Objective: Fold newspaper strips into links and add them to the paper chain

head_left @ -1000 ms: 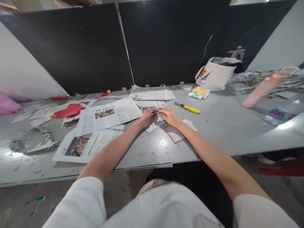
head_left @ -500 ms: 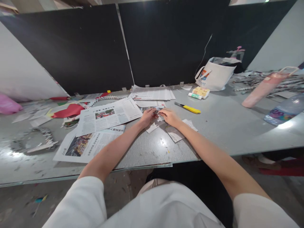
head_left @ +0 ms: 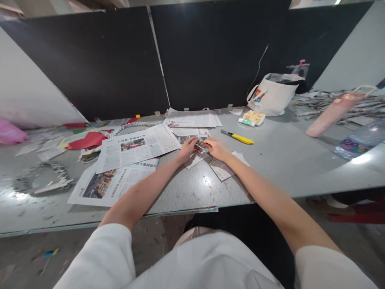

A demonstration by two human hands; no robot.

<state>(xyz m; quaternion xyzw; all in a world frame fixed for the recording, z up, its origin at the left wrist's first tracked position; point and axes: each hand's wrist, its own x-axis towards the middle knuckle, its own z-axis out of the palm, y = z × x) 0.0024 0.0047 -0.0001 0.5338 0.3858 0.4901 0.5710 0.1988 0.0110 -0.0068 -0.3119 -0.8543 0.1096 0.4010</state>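
At the middle of the table, my left hand [head_left: 188, 148] and my right hand [head_left: 217, 149] meet, fingers pinched around a small strip of newspaper [head_left: 202, 148]. Its exact shape is mostly hidden by the fingers. Below them a white piece of paper [head_left: 194, 161] lies on the tabletop. Under my right wrist is a cut piece of newspaper [head_left: 221, 170]. Large newspaper sheets [head_left: 159, 140] spread out to the left of my left hand. A yellow utility knife [head_left: 239, 137] lies beyond my right hand, apart from it.
A glue stick [head_left: 246, 122] lies by a yellow packet [head_left: 255, 117], near a white bag [head_left: 272, 96]. A pink bottle [head_left: 331, 112] and a plastic bottle [head_left: 359, 140] are at right. Braided paper [head_left: 60, 170] and red scraps [head_left: 87, 140] lie left. A black panel [head_left: 210, 56] stands behind.
My fingers have shifted slightly around the newspaper strip, and my right hand has turned a little. The things on the table stay where they were.
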